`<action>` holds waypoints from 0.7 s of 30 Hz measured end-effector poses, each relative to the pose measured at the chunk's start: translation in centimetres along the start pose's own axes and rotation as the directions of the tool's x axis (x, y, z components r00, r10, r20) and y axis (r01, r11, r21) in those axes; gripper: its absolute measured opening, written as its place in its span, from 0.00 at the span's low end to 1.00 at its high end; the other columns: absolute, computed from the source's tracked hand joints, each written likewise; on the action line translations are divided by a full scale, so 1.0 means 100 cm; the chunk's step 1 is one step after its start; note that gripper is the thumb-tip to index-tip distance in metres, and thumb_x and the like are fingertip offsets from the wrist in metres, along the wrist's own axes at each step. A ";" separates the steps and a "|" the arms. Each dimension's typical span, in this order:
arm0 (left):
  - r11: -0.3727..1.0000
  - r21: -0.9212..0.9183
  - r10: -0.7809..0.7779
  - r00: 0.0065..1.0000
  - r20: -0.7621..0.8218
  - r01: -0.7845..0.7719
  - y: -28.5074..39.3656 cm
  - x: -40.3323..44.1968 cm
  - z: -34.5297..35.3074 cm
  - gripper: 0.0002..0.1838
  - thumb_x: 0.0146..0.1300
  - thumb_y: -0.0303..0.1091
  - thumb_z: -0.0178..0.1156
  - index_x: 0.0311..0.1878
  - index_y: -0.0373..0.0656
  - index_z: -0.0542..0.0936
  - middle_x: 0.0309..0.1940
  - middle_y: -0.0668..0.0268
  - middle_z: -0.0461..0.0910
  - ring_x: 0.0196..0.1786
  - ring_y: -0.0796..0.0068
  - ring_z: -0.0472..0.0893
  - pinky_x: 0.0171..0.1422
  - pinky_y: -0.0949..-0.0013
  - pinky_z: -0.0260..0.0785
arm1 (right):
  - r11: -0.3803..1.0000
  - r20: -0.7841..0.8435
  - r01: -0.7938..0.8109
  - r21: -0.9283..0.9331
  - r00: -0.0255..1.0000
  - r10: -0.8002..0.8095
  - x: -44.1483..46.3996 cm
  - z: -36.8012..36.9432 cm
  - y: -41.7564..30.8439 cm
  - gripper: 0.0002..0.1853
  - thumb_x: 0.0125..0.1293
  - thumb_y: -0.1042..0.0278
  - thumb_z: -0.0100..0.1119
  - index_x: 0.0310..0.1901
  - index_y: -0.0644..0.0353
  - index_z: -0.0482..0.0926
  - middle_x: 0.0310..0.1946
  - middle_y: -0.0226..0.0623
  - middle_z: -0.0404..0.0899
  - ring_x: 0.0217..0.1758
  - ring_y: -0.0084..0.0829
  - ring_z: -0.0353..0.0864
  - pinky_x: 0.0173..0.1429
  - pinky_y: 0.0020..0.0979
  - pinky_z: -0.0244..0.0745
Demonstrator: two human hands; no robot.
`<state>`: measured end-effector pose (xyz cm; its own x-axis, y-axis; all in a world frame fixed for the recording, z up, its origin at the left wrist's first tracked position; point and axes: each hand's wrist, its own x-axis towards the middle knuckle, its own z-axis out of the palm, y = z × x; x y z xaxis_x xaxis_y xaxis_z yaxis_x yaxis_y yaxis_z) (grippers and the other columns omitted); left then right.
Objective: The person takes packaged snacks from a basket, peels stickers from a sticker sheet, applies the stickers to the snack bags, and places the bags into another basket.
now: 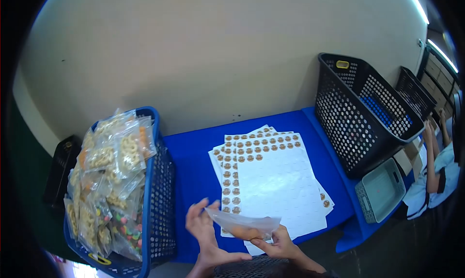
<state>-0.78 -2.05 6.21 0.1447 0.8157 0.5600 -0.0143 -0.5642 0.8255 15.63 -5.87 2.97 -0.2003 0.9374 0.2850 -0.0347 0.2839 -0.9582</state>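
Note:
My right hand pinches the lower right part of a clear plastic bag holding something orange-brown. My left hand is open at the bag's left end, thumb and fingers spread apart; whether a fingertip touches the bag's corner I cannot tell. Just beyond the bag lie several overlapping white sticker sheets with round brown labels along their top and left edges. Large parts of the top sheet have no labels on them.
On the left, a blue basket is heaped with snack bags. A tall black basket stands at the right above a grey-green bin. A blue cloth covers the table. Another person is at far right.

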 end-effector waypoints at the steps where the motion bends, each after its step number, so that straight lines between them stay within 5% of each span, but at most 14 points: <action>1: 0.989 -0.117 -0.091 0.995 0.035 0.095 -0.006 0.000 0.002 0.61 0.19 0.43 0.75 0.58 0.37 0.48 0.54 0.56 0.54 0.54 0.61 0.63 0.56 0.62 0.57 | 0.995 -0.047 0.095 0.015 0.994 -0.094 0.005 -0.001 -0.007 0.16 0.52 0.72 0.56 0.43 0.65 0.69 0.34 0.38 0.69 0.35 0.26 0.71 0.39 0.24 0.65; 2: 0.987 -0.127 -0.090 0.995 0.050 0.096 -0.010 -0.001 0.000 0.61 0.19 0.43 0.75 0.58 0.37 0.48 0.54 0.56 0.54 0.54 0.61 0.63 0.56 0.62 0.57 | 0.996 -0.064 0.093 0.007 0.994 -0.092 0.006 -0.004 -0.006 0.16 0.52 0.72 0.56 0.43 0.65 0.69 0.34 0.38 0.69 0.35 0.26 0.71 0.39 0.24 0.65; 4: 0.785 -0.149 -0.509 0.763 0.399 0.602 -0.016 -0.005 -0.006 0.41 0.28 0.38 0.73 0.48 0.33 0.64 0.41 0.57 0.69 0.45 0.68 0.70 0.51 0.66 0.61 | 0.999 0.087 -0.035 0.010 0.996 0.034 0.009 -0.010 -0.003 0.17 0.54 0.69 0.55 0.44 0.65 0.69 0.34 0.37 0.69 0.35 0.25 0.69 0.38 0.24 0.64; 8: 0.765 -0.181 -0.567 0.779 0.266 0.619 -0.030 -0.018 -0.002 0.26 0.37 0.33 0.69 0.40 0.31 0.71 0.32 0.59 0.75 0.36 0.72 0.74 0.46 0.70 0.65 | 0.997 0.264 -0.077 0.011 0.962 0.072 0.031 -0.021 0.009 0.21 0.53 0.65 0.57 0.47 0.64 0.66 0.39 0.36 0.68 0.42 0.25 0.68 0.45 0.24 0.63; 9: 0.806 -0.253 -0.528 0.843 0.101 0.535 -0.036 -0.020 0.000 0.23 0.37 0.31 0.67 0.39 0.32 0.72 0.32 0.60 0.75 0.36 0.72 0.74 0.45 0.70 0.66 | 0.952 0.287 -0.164 0.260 0.954 0.086 0.037 -0.022 0.015 0.24 0.52 0.65 0.58 0.50 0.63 0.63 0.43 0.37 0.67 0.47 0.26 0.68 0.49 0.26 0.63; 11: 0.854 -0.349 -0.464 0.867 -0.181 0.385 -0.049 -0.022 -0.003 0.20 0.41 0.31 0.64 0.37 0.32 0.71 0.32 0.61 0.74 0.35 0.73 0.74 0.43 0.71 0.67 | 0.966 0.275 -0.192 0.170 0.951 0.141 0.059 -0.038 0.034 0.22 0.53 0.66 0.56 0.48 0.62 0.64 0.43 0.38 0.69 0.48 0.28 0.68 0.52 0.29 0.63; 12: 0.856 -0.347 -0.462 0.868 -0.182 0.383 -0.053 -0.020 -0.012 0.20 0.41 0.31 0.64 0.37 0.32 0.71 0.32 0.61 0.74 0.35 0.73 0.74 0.43 0.71 0.67 | 0.971 0.245 -0.198 0.132 0.956 0.161 0.071 -0.046 0.047 0.19 0.54 0.66 0.56 0.47 0.62 0.66 0.40 0.38 0.71 0.46 0.28 0.70 0.51 0.29 0.63; 14: 0.655 -0.602 -0.637 0.762 -0.115 0.457 -0.059 -0.014 -0.032 0.19 0.53 0.32 0.57 0.46 0.37 0.66 0.39 0.57 0.70 0.39 0.63 0.72 0.43 0.57 0.69 | 0.953 0.045 -0.284 -0.105 0.956 0.289 0.096 -0.065 0.084 0.13 0.55 0.67 0.54 0.40 0.62 0.71 0.35 0.38 0.74 0.42 0.28 0.72 0.48 0.27 0.65; 16: 0.702 -0.588 -0.606 0.771 -0.197 0.402 -0.062 -0.001 -0.035 0.13 0.55 0.28 0.53 0.44 0.39 0.68 0.37 0.57 0.70 0.37 0.61 0.72 0.40 0.53 0.69 | 0.948 -0.109 -0.229 -0.221 0.972 0.209 0.118 -0.088 0.134 0.08 0.53 0.66 0.54 0.30 0.62 0.76 0.31 0.39 0.74 0.36 0.31 0.73 0.47 0.29 0.65; 18: 0.759 -0.523 -0.572 0.781 -0.251 0.388 -0.069 0.003 -0.044 0.12 0.55 0.27 0.52 0.43 0.39 0.68 0.36 0.57 0.70 0.37 0.63 0.72 0.40 0.55 0.70 | 0.787 -0.155 -0.289 -0.545 0.957 0.244 0.141 -0.110 0.164 0.06 0.48 0.66 0.57 0.25 0.60 0.77 0.31 0.40 0.74 0.36 0.38 0.71 0.47 0.34 0.64; 21: 0.767 -0.500 -0.573 0.780 -0.252 0.401 -0.083 0.002 -0.050 0.12 0.55 0.27 0.53 0.43 0.37 0.68 0.36 0.57 0.70 0.37 0.63 0.72 0.39 0.57 0.69 | 0.589 -0.309 -0.375 -0.716 0.927 0.213 0.165 -0.129 0.218 0.05 0.45 0.66 0.59 0.21 0.57 0.77 0.32 0.39 0.73 0.40 0.40 0.67 0.46 0.37 0.62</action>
<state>-5.61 3.49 -0.20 -0.1283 0.9916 -0.0182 -0.4479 -0.0416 0.8931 24.15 18.40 -12.85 0.1099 0.9917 0.0674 0.7561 -0.0394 -0.6532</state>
